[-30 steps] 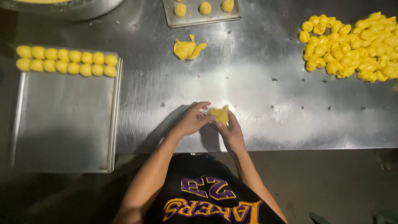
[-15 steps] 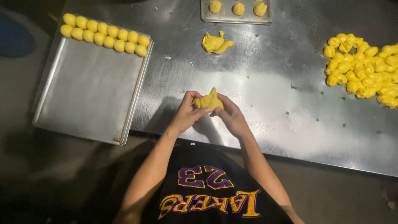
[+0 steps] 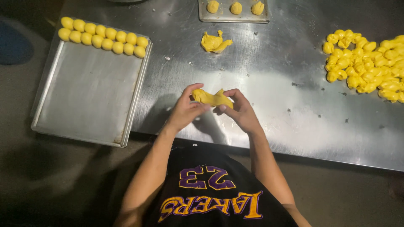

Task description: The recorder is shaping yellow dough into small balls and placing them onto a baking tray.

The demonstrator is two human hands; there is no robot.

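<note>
Both the left hand (image 3: 185, 110) and right hand (image 3: 240, 110) pinch 1 stretched yellow dough piece (image 3: 211, 98) just above the steel table (image 3: 269, 105), near its 6 o'clock edge. At 10 o'clock, the baking tray (image 3: 88, 101) holds only 2 short rows of rolled balls (image 3: 103, 37), so by my judgement little is done; a large pile of unshaped pieces (image 3: 370, 67) waits at 2 o'clock.

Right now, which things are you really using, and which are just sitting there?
In use:
left hand
right hand
yellow dough piece held between both hands

Just lying about:
big tray with dough balls
small tray
crumpled dough lump
dough pile
metal table
</note>
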